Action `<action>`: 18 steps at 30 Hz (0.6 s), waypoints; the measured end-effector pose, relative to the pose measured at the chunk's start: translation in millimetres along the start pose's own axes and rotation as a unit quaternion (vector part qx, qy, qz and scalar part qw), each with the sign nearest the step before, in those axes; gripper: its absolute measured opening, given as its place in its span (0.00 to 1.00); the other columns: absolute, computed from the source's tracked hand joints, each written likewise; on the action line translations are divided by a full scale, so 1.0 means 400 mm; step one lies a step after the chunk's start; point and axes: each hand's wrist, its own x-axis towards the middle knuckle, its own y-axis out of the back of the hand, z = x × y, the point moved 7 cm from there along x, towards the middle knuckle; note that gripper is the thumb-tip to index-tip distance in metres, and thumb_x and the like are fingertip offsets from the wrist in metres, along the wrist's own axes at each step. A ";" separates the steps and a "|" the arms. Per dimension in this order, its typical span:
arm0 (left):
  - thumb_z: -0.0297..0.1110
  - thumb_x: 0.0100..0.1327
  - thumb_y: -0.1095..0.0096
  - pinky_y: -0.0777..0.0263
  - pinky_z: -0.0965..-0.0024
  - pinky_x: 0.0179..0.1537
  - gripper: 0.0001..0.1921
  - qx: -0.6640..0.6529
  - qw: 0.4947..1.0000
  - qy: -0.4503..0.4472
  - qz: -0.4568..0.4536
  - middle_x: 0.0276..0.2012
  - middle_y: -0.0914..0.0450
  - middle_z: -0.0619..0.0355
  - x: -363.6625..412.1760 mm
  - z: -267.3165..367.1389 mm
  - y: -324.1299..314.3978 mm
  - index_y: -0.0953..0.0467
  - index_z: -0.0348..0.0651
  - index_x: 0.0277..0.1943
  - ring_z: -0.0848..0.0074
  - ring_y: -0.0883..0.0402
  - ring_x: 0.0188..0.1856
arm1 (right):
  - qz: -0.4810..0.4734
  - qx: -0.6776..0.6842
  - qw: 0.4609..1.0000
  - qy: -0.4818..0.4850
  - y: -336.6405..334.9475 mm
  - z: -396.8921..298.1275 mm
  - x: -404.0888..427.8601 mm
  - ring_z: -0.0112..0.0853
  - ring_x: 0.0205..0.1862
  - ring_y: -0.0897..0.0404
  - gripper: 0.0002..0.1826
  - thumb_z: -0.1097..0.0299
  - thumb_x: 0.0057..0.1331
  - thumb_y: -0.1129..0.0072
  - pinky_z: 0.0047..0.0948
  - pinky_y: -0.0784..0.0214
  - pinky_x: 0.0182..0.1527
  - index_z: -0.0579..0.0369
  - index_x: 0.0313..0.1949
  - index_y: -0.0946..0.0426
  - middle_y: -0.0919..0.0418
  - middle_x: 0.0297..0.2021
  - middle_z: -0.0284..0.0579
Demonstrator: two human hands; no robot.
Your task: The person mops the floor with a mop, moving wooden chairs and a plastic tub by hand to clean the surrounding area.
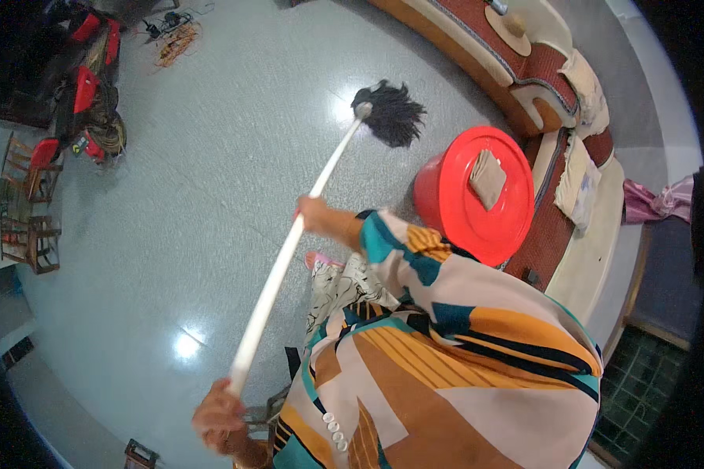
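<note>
A string mop with a long white pole (pixel 276 281) slants across the view, and its dark strands (pixel 394 114) are spread on the grey floor. My right hand (pixel 312 214) is wrapped around the middle of the pole. Near the pole's upper end, at the lower left, my left hand (pixel 220 417) is closed on it and slightly blurred. To the right of the mop head stands a large red plastic tub with a lid (pixel 457 217). A folded brown cloth or paper (pixel 488 179) lies on the lid. Part of my foot (pixel 312 259) shows below the patterned trousers.
A long wooden sofa (pixel 446 53) with red mats curves along the right, bearing cushions (pixel 576 182) and a straw hat (pixel 509 29). Wooden chairs (pixel 32 243) and red objects (pixel 86 88) stand at the left. Tangled orange wire (pixel 177 46) lies on the floor at the upper left.
</note>
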 end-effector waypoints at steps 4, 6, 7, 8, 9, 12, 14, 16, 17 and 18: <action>0.33 0.47 0.56 0.38 0.73 0.14 0.09 0.147 0.972 -0.152 0.105 0.12 0.36 0.58 -0.179 0.137 0.169 0.35 0.41 0.15 0.79 0.38 0.11 | -0.194 -0.387 0.895 0.105 -0.309 -0.231 -0.281 0.37 0.26 0.27 0.07 0.69 0.37 0.45 0.33 0.36 0.26 0.47 0.20 0.28 0.27 0.21 0.42; 0.31 0.46 0.56 0.36 0.72 0.14 0.08 0.059 0.985 -0.135 0.089 0.11 0.36 0.59 -0.205 0.225 0.187 0.34 0.41 0.16 0.78 0.36 0.11 | -0.118 -0.088 0.988 -0.047 -0.423 -0.063 -0.296 0.35 0.21 0.30 0.02 0.72 0.42 0.53 0.34 0.38 0.22 0.55 0.18 0.31 0.31 0.17 0.44; 0.30 0.46 0.54 0.38 0.75 0.14 0.06 0.037 0.980 -0.174 0.085 0.11 0.38 0.61 -0.220 0.285 0.188 0.33 0.40 0.18 0.79 0.37 0.11 | -0.060 0.104 0.990 -0.079 -0.462 0.011 -0.297 0.33 0.15 0.32 0.07 0.73 0.47 0.58 0.35 0.39 0.17 0.62 0.16 0.35 0.34 0.12 0.46; 0.29 0.45 0.52 0.41 0.78 0.14 0.05 0.026 0.972 -0.214 0.094 0.11 0.39 0.63 -0.256 0.327 0.196 0.32 0.39 0.20 0.80 0.38 0.12 | -0.068 0.104 0.989 -0.075 -0.489 0.007 -0.310 0.33 0.15 0.32 0.07 0.73 0.47 0.58 0.35 0.39 0.17 0.62 0.16 0.35 0.34 0.12 0.46; 0.28 0.45 0.50 0.44 0.81 0.13 0.04 0.011 0.962 -0.252 0.103 0.11 0.41 0.65 -0.272 0.350 0.205 0.31 0.37 0.22 0.81 0.39 0.12 | -0.067 0.143 0.971 -0.181 -0.506 -0.049 -0.367 0.33 0.14 0.33 0.06 0.73 0.47 0.58 0.33 0.40 0.15 0.61 0.17 0.36 0.35 0.11 0.45; 0.29 0.45 0.50 0.44 0.80 0.14 0.04 0.028 0.951 -0.277 0.131 0.11 0.41 0.65 -0.272 0.373 0.156 0.32 0.38 0.22 0.81 0.39 0.12 | -0.066 0.223 0.892 -0.389 -0.525 -0.273 -0.540 0.33 0.12 0.35 0.05 0.72 0.46 0.57 0.31 0.42 0.12 0.61 0.18 0.38 0.38 0.09 0.44; 0.29 0.44 0.50 0.44 0.80 0.15 0.04 0.040 0.950 -0.277 0.136 0.11 0.41 0.65 -0.235 0.396 0.083 0.33 0.38 0.22 0.81 0.39 0.12 | -0.022 0.429 0.744 -0.511 -0.500 -0.405 -0.613 0.32 0.10 0.38 0.05 0.72 0.46 0.56 0.31 0.42 0.12 0.57 0.18 0.40 0.42 0.09 0.40; 0.30 0.44 0.51 0.44 0.80 0.16 0.04 0.049 0.951 -0.272 0.136 0.11 0.41 0.65 -0.188 0.432 -0.012 0.33 0.38 0.22 0.81 0.39 0.12 | -0.062 0.483 0.716 -0.500 -0.461 -0.453 -0.580 0.32 0.10 0.39 0.05 0.72 0.46 0.56 0.32 0.42 0.12 0.56 0.18 0.41 0.43 0.09 0.40; 0.30 0.44 0.51 0.44 0.79 0.16 0.04 0.057 0.952 -0.269 0.138 0.11 0.40 0.65 -0.167 0.454 -0.058 0.33 0.39 0.22 0.81 0.39 0.12 | -0.101 0.529 0.688 -0.486 -0.454 -0.479 -0.566 0.31 0.10 0.40 0.06 0.72 0.46 0.55 0.32 0.42 0.12 0.55 0.18 0.42 0.44 0.09 0.39; 0.30 0.44 0.51 0.44 0.79 0.16 0.04 0.051 0.954 -0.266 0.126 0.11 0.40 0.65 -0.135 0.478 -0.104 0.34 0.39 0.22 0.81 0.39 0.12 | -0.114 0.528 0.691 -0.480 -0.426 -0.509 -0.560 0.31 0.10 0.40 0.07 0.72 0.46 0.55 0.33 0.41 0.13 0.55 0.17 0.42 0.43 0.09 0.39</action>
